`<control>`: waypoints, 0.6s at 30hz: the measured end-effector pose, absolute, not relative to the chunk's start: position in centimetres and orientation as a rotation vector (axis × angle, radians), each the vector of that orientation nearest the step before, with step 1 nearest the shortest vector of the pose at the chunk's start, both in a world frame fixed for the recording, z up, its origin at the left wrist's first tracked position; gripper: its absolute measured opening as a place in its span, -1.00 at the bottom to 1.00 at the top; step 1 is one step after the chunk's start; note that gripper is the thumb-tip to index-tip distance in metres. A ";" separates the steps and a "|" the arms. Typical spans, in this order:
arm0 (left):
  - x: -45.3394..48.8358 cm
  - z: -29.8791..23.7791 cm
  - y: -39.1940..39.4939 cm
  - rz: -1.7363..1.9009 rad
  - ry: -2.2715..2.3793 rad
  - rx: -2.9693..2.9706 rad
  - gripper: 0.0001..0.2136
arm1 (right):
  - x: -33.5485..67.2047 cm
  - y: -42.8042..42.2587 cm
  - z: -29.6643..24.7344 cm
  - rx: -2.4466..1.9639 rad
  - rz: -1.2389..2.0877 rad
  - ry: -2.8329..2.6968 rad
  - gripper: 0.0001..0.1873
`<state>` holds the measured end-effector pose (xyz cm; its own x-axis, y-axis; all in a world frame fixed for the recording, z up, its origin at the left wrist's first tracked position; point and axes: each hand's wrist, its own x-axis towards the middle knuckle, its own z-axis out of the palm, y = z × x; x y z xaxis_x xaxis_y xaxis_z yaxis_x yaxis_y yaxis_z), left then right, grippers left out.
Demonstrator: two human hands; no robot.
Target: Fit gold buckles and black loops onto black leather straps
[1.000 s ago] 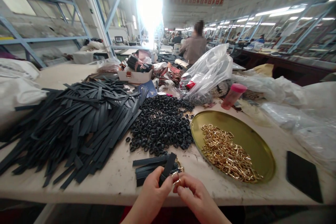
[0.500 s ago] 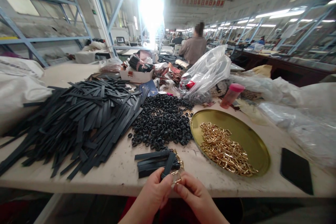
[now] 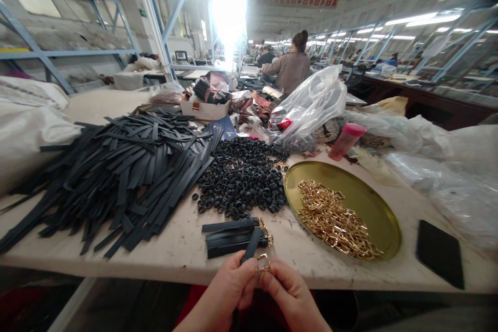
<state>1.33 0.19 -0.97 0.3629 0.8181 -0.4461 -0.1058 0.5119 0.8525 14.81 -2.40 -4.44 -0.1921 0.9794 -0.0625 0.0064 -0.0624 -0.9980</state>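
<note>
Between my two hands, at the table's front edge, is a small gold buckle. My left hand is closed on a black strap, whose end sticks up past the thumb. My right hand pinches the buckle from the right side, its fingertips almost meeting the left ones. Just beyond lie several black straps with gold buckles at their right ends. Behind these is a heap of small black loops. A gold-coloured round tray to the right holds a pile of gold buckles.
A large heap of loose black straps covers the left of the table. A dark flat phone-like slab lies at right. Behind the tray stand a pink-lidded jar and a clear plastic bag. A person works further back.
The hands stay at the same place, with the buckle turned slightly between them. The whole view has shifted a little. The person in the background has moved an arm.
</note>
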 end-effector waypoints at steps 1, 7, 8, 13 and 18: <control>1.3 -1.1 0.2 0.729 1.104 0.939 -0.81 | 14.7 -2.4 -4.7 -1.182 1.402 -1.273 -0.66; 0.6 -1.4 -0.3 0.601 1.374 1.715 -0.80 | 13.9 -2.5 -5.6 -1.193 1.667 -0.947 -0.55; 0.5 -1.4 -0.3 0.552 1.368 1.762 -0.79 | 14.0 -2.6 -5.5 -1.197 1.681 -0.949 -0.53; 0.4 -1.9 0.0 0.619 1.280 1.584 -0.84 | 15.8 -3.1 -4.2 -1.267 1.255 -1.407 -0.74; 0.9 -1.8 0.1 0.606 1.136 1.369 -0.85 | 16.2 -3.0 -4.3 -1.346 1.264 -1.351 -0.68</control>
<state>0.92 0.06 -1.84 0.3881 0.8813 -0.2698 0.2669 0.1727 0.9481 16.22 -3.02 -4.29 -0.0838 0.9921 -0.0939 0.1594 -0.0796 -0.9840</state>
